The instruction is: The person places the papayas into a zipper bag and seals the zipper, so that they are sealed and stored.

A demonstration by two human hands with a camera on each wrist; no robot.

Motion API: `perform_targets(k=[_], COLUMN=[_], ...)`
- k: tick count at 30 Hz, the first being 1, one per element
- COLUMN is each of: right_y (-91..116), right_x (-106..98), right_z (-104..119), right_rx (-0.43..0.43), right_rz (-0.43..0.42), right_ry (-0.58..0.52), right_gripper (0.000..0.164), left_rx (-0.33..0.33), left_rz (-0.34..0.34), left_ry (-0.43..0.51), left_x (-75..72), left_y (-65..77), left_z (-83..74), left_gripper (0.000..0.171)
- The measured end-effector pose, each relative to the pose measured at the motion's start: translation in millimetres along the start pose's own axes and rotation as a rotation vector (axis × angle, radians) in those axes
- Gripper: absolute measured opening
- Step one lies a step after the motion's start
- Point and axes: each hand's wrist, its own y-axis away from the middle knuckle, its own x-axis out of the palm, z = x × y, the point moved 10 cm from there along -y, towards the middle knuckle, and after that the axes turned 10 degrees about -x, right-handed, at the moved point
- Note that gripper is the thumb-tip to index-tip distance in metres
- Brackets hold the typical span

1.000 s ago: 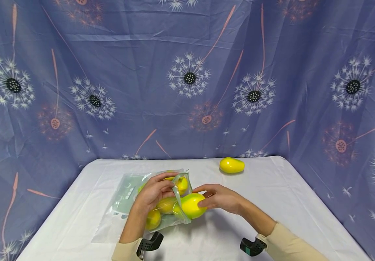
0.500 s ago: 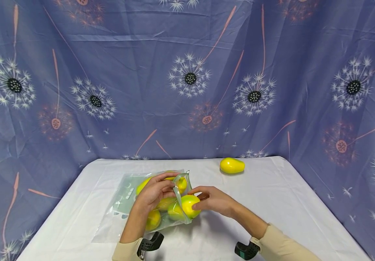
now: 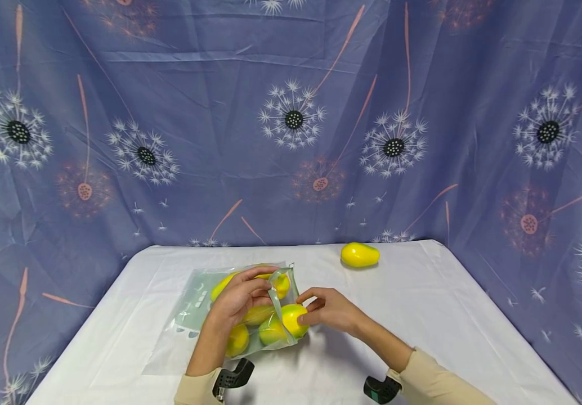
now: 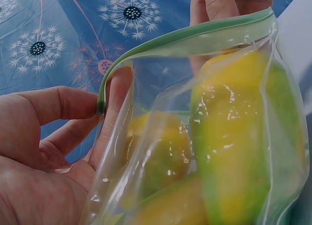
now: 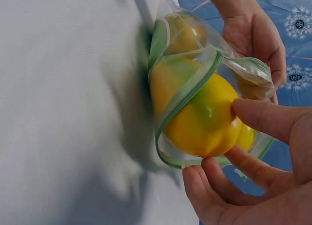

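One fruit (image 5: 207,120), long axis pointing into the bag (image 3: 184,315), is pinched by fingers of the nearer right hand (image 3: 334,311); rim (image 4: 187,33) is pinched by left hand (image 3: 237,301).

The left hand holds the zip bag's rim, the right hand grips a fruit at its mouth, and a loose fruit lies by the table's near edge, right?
No, the head view shows the loose yellow fruit by the far edge of the table. The left hand holds the zip bag's rim, the right hand a yellow-green fruit.
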Motion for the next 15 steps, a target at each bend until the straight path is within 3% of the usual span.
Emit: perform_targets(k=[6, 15], right_y=[2, 2], right_x=[-3, 14], right_z=[-2, -9], right_rx=[0.006, 0.021], right_rz=[-0.006, 0.018], right_ry=[-0.039, -0.097], right_gripper=[0.033, 0.031], left_rx=[-0.001, -0.003], left_rz=[0.009, 0.015], left_ry=[0.001, 0.0], left_x=[-0.6, 1.6], left_y=[0.5, 1.1], left_z=[-0.6, 0.1], left_gripper=[0.047, 0.047])
